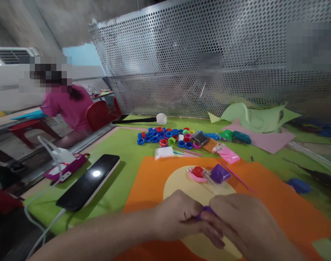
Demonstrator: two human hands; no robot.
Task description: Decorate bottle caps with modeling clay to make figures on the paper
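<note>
My left hand (179, 215) and my right hand (241, 226) meet over a pale yellow paper circle (179, 181) on an orange sheet (285, 203). Both pinch a small lump of purple clay (205, 210) between their fingertips. Just beyond the hands lie a bag of purple clay (220, 173) and a pink clay shape with a red ball (197, 173) on it.
Several coloured bottle caps (165, 136) and clay packets, pink (228, 155), white (164, 152), orange and green, lie farther back. A black phone (89, 181) with a cable lies left. A perforated metal screen (209, 54) stands behind. A person in pink (70, 107) sits at far left.
</note>
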